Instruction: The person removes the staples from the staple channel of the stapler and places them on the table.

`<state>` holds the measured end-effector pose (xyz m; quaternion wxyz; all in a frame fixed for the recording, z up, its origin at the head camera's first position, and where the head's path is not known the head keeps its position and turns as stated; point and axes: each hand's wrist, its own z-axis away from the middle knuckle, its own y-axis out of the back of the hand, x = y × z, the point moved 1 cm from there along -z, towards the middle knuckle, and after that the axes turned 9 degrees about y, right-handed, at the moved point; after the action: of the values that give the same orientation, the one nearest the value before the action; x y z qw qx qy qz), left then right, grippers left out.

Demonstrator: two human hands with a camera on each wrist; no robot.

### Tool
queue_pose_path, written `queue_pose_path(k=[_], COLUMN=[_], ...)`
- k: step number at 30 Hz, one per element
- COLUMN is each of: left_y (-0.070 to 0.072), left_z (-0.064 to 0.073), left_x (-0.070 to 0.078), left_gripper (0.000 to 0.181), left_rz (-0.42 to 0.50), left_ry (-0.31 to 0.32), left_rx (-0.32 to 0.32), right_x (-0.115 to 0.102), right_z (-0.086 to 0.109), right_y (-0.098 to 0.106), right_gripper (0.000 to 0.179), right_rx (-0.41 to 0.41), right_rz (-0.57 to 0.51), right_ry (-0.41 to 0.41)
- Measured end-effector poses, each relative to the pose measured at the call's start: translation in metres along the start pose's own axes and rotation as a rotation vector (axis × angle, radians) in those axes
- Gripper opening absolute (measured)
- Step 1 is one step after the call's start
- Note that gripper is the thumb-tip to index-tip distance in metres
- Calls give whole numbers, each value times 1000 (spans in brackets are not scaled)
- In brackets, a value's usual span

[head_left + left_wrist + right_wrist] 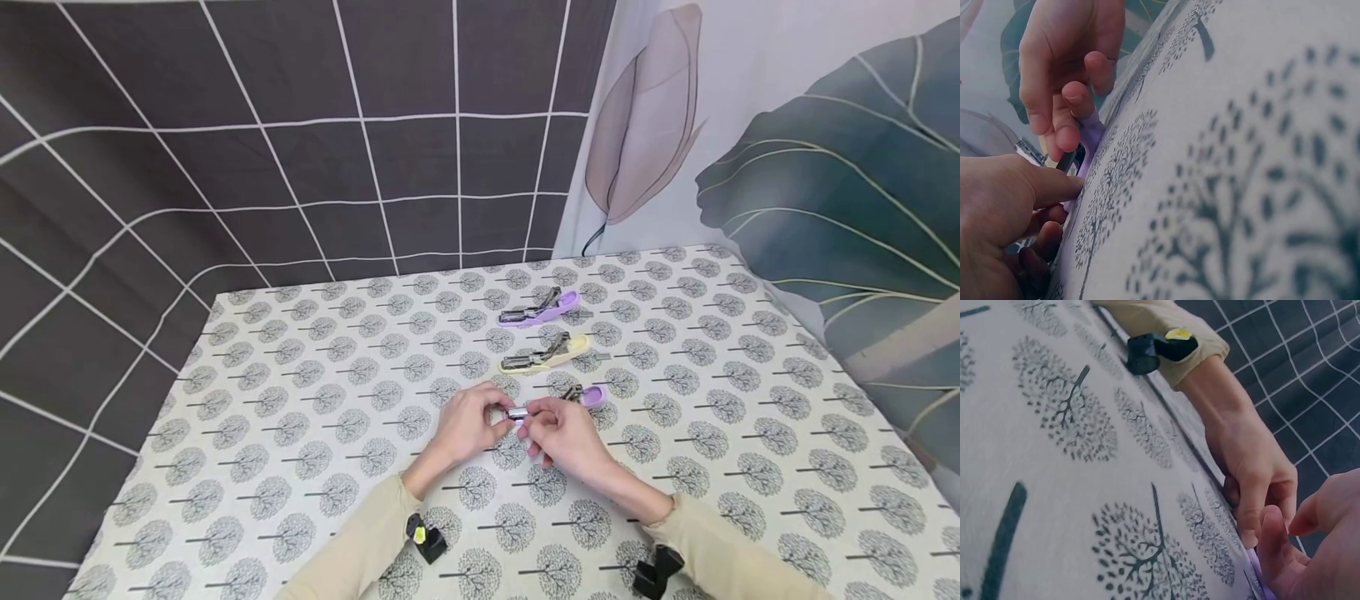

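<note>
In the head view, a purple stapler [594,397] lies unfolded on the table, its left part between my two hands. My left hand [467,423] grips its left end with thumb and fingers. In the left wrist view the left thumb presses beside the purple body [1090,141]. My right hand [567,438] holds a small dark metal strip [1066,162] with its fingertips, close above the stapler's tray. Fingers hide most of the tray. The right wrist view shows only a sliver of purple under the fingers.
Beyond the hands lie a yellow stapler [555,355] and another purple stapler [542,310], both unfolded. A short grey strip [602,357] lies right of the yellow one. The tree-patterned tablecloth [315,400] meets a dark gridded curtain [405,158] at the back.
</note>
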<state>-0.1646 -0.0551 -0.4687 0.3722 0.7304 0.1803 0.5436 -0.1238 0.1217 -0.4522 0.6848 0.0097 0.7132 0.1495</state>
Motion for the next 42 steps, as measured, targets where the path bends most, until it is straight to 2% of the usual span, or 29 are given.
queue_pose_path(k=[11, 17, 20, 23, 26, 32, 42], left_y=[1, 0, 1, 2, 2, 1, -1], left_z=[0, 0, 0, 0, 0, -1, -1], left_x=[1, 0, -1, 0, 0, 0, 0], left_gripper=[22, 22, 22, 22, 22, 22, 22], left_rz=[8, 7, 3, -5, -6, -6, -2], left_ry=[2, 4, 10, 9, 7, -8, -14], left_rx=[-7, -7, -2, 1, -3, 6, 11], right_x=[1, 5, 6, 7, 6, 4, 7], right_z=[-3, -5, -6, -8, -7, -3, -2], right_y=[-5, -9, -11, -11, -11, -9, -11], right_gripper=[20, 14, 13, 13, 14, 17, 18], right_rx=[67, 109, 125, 140, 148, 150, 136], right_rz=[119, 323, 388, 430, 447, 408, 197], right_ry=[58, 207, 274, 303, 295, 242, 110])
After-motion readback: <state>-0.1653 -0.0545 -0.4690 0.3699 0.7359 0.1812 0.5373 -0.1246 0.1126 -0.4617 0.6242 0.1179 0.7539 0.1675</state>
